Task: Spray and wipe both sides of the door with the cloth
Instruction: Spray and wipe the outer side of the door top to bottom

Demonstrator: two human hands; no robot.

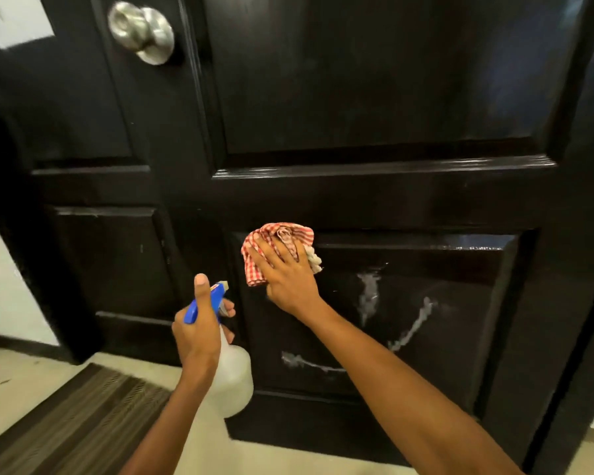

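The right hand (285,272) lies flat, fingers spread, pressing a bunched red-and-white checked cloth (275,248) against the glossy black panelled wooden door (374,90) at the upper left corner of its lower right recessed panel — likely so the whole palm drives the wipe. White foamy spray streaks (369,296) mark that panel, not yet wiped. The left hand (196,334) grips the neck of a translucent plastic spray bottle with a blue trigger head (232,378), held just beside the door, ready to spray again. Its long axis stands roughly upright, nozzle aimed at the door.
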